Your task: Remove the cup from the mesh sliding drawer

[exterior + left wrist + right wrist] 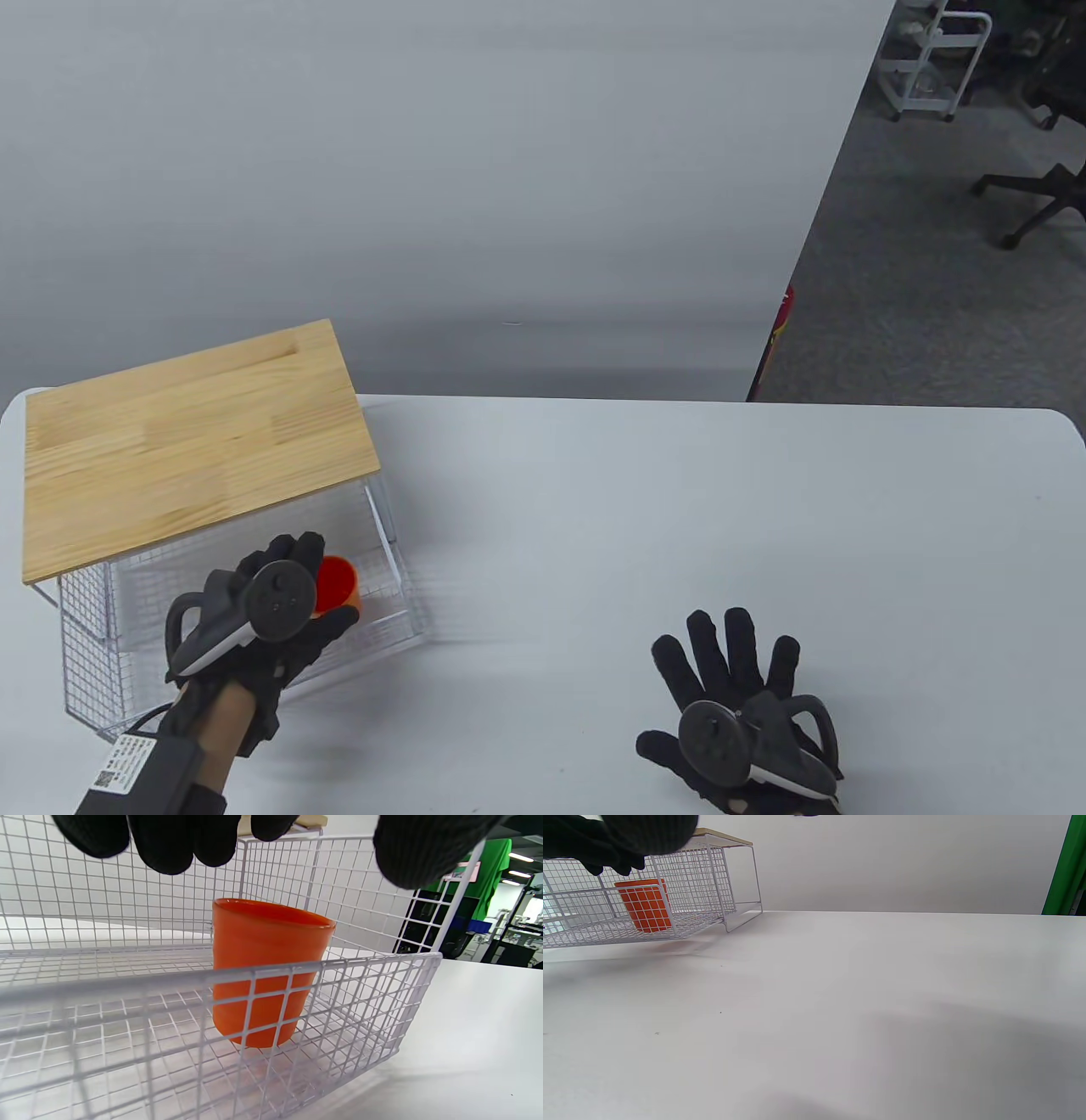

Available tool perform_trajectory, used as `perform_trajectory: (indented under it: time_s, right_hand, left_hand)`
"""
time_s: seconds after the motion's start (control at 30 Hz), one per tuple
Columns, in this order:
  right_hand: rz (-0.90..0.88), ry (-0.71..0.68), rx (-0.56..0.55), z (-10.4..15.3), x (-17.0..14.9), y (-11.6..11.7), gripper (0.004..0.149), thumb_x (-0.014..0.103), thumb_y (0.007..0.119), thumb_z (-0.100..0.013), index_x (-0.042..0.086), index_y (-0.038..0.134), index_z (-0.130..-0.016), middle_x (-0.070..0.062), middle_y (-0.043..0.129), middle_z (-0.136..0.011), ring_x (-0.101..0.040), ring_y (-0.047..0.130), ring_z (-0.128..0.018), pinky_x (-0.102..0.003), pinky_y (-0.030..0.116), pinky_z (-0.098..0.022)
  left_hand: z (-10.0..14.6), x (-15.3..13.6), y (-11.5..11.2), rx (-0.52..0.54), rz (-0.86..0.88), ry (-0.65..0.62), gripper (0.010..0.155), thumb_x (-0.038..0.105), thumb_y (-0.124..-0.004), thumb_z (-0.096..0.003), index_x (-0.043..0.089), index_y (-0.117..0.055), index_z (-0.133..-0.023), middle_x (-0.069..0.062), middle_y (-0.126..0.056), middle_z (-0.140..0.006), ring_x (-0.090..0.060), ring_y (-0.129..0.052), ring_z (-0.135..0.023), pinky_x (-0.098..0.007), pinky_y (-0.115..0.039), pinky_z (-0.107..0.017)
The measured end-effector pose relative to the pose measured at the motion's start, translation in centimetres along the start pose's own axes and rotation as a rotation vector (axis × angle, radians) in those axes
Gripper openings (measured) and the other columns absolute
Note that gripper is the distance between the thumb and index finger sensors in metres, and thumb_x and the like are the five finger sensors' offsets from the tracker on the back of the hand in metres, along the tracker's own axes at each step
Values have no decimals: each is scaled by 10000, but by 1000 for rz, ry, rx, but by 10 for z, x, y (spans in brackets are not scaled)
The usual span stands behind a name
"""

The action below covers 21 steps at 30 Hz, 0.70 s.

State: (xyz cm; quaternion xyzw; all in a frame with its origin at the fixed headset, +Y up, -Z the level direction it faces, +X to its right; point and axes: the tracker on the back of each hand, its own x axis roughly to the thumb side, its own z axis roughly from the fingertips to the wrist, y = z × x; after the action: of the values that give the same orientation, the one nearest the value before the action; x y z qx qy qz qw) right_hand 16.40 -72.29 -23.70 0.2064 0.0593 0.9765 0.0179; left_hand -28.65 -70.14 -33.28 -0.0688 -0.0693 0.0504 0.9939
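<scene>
An orange cup (339, 584) stands upright in the pulled-out white mesh drawer (405, 594) of a wire rack with a wooden top (187, 441). My left hand (293, 586) hovers over the drawer just left of the cup, fingers spread and holding nothing. In the left wrist view the cup (265, 959) stands behind the drawer's front wall (360, 1001), and my fingertips (178, 844) hang above its rim without touching it. My right hand (734, 671) rests flat on the table, fingers spread, empty. The cup also shows in the right wrist view (645, 906).
The white table (645, 526) stretches to the right of the rack. Its back edge meets a grey wall. Office chairs and a cart stand on the floor far right.
</scene>
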Motion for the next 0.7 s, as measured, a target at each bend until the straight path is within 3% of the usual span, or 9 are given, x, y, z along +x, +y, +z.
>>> perform_trajectory:
  time_s: [0.3, 0.6, 0.63, 0.7]
  right_hand:
    - [-4, 1, 3, 0, -1, 0, 897, 691, 578, -485, 166, 255, -1137, -318, 136, -1180, -629, 6, -956, -860, 65, -524]
    - [-11, 4, 15, 0, -3, -1, 896, 690, 579, -485, 164, 257, -1136, -317, 139, -1180, -629, 8, -958, -861, 68, -525]
    - [-11, 4, 16, 0, -3, -1, 896, 690, 578, -485, 164, 257, -1136, -318, 137, -1180, -629, 9, -957, -861, 68, -526]
    - [-13, 5, 17, 0, -3, 0, 896, 690, 579, -485, 164, 258, -1136, -318, 138, -1180, -630, 10, -957, -861, 68, -525]
  left_hand:
    - [-27, 2, -11, -87, 36, 45, 886, 630, -718, -528, 109, -373, -1156, -268, -451, -1210, -613, -650, -1057, -736, -649, -682]
    - [-35, 0, -16, -120, 32, 67, 832, 605, -737, -552, 130, -405, -1148, -213, -529, -1196, -537, -784, -1016, -689, -706, -678]
    - [-35, 0, -16, -120, 32, 67, 919, 627, -777, -469, 129, -410, -1149, -207, -541, -1193, -530, -798, -1007, -685, -713, -673]
    - [-35, 1, -16, -122, 28, 67, 909, 628, -781, -467, 140, -426, -1146, -198, -567, -1184, -510, -831, -989, -674, -732, -664]
